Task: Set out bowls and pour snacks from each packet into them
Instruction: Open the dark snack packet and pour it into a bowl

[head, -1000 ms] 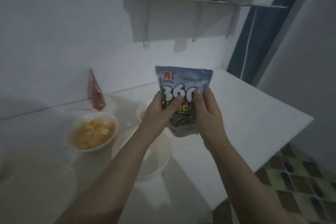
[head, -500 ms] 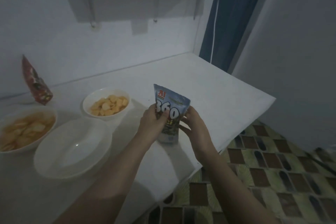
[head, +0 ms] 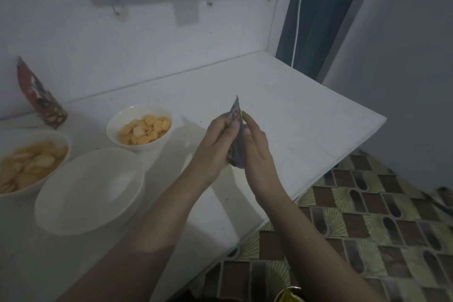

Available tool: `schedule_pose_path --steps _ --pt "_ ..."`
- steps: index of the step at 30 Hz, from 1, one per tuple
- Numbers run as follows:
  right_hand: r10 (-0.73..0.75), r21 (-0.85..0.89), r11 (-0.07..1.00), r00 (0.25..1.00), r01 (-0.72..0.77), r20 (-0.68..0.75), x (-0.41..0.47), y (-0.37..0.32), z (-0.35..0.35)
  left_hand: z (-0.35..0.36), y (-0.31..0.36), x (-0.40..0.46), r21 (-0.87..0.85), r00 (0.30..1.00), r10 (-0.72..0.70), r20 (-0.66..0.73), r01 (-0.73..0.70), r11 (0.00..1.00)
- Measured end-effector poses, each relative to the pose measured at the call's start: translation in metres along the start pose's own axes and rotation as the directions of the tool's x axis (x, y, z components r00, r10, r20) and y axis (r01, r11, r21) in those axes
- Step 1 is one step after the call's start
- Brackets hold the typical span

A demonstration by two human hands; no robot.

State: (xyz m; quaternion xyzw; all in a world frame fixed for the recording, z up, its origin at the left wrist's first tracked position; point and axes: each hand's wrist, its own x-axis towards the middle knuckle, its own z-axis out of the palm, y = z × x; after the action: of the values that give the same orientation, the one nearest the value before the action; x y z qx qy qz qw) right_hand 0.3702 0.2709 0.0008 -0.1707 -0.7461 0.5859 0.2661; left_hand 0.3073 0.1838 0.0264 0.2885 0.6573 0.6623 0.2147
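A blue snack packet (head: 235, 115) is held edge-on above the white counter (head: 294, 115), so only its thin top edge and a strip of its side show. My left hand (head: 215, 144) pinches its top corner from the left. My right hand (head: 255, 152) grips it from the right, fingertips at the top edge. An empty white bowl (head: 88, 191) sits at the near left. Behind it, a smaller white bowl (head: 139, 127) holds yellow snack pieces. A third bowl (head: 27, 162) of pale chips stands at the left edge.
A red snack packet (head: 39, 95) leans against the white wall at the back left. The counter ends at a corner on the right, above a patterned tile floor (head: 367, 228). A yellow packet's rim (head: 289, 295) shows at the bottom edge. A dark curtain (head: 318, 12) hangs behind.
The blue packet has turned from facing me to edge-on. Both hands have moved up to its top edge. The view has shifted slightly.
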Motion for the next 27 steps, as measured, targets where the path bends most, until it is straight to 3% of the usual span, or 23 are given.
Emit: schedule_pose_path --steps 4,16,19,23,25,27 --pt "-0.06 -0.047 0.997 0.998 0.061 0.021 -0.001 -0.006 0.003 -0.006 0.006 0.004 0.131 0.998 0.06 0.007 -0.06 0.99" --pt "-0.096 -0.129 0.987 0.995 0.1 0.038 -0.004 -0.005 0.001 -0.011 0.005 0.001 0.18 0.996 0.088 -0.006 -0.086 0.98" --pt "-0.116 -0.149 0.981 0.99 0.126 0.073 -0.004 -0.007 0.0 -0.016 0.002 0.006 0.343 0.985 0.159 -0.07 -0.126 0.931" --pt "-0.091 -0.103 0.991 0.996 0.091 0.002 -0.002 -0.019 -0.002 -0.022 0.005 0.006 0.561 0.963 0.247 -0.11 -0.145 0.815" --pt "-0.096 -0.107 0.989 0.995 0.098 0.022 0.0 -0.028 -0.004 -0.022 0.008 0.004 0.585 0.956 0.28 -0.088 -0.178 0.792" --pt "-0.093 -0.142 0.984 0.993 0.104 0.077 0.003 -0.035 -0.008 -0.021 0.011 0.001 0.51 0.966 0.26 -0.009 -0.22 0.832"
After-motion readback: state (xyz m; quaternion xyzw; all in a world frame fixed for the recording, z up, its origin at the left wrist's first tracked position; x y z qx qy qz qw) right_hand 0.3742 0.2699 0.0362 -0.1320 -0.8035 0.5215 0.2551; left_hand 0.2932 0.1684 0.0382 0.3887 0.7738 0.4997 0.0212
